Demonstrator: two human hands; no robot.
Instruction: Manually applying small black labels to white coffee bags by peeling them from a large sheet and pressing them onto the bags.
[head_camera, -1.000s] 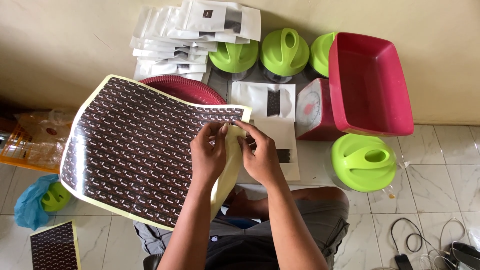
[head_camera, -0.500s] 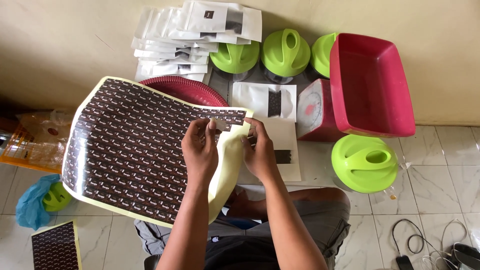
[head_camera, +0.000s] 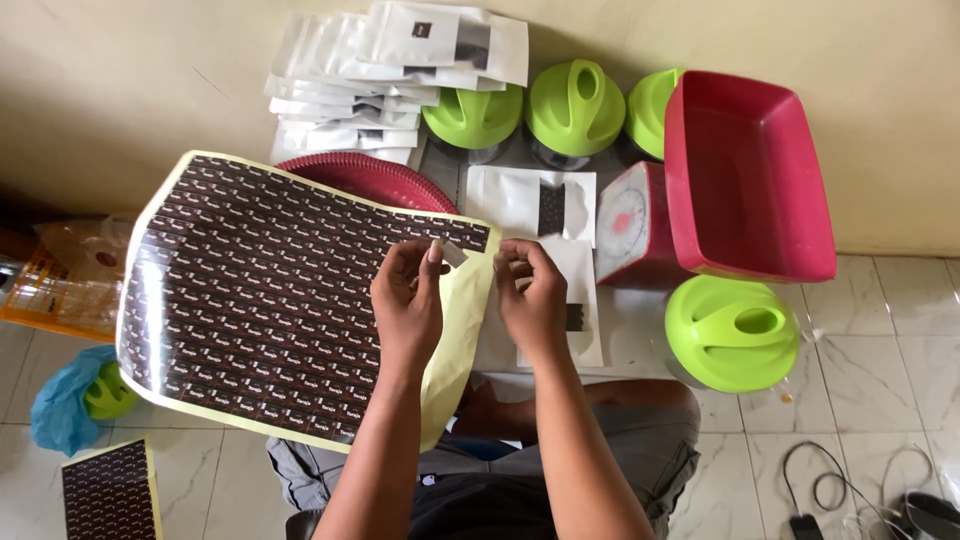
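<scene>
So the person sat on the tiled floor (head_camera: 870, 420) with both forearms reaching up from 6 o'clock. The left hand (head_camera: 408, 300) was pinched shut, its fingers (head_camera: 434, 250) holding a small peeled sticker (head_camera: 454, 255) that poked out toward 2 o'clock. The right hand (head_camera: 532, 295) sat just beside it at 3 o'clock, curled in with the fingertips together, though I couldn't tell if it gripped anything. The sticker hung in the gap between the hands, closer to the left one.

Under the left hand lay the big sticker sheet (head_camera: 250, 300), long axis running 10 to 4 o'clock. Just past the right hand, at 12 o'clock, were two white pouches (head_camera: 515, 200). Farther out were green lids (head_camera: 575, 105), a red tub (head_camera: 750, 180) and a pouch stack (head_camera: 340, 95).
</scene>
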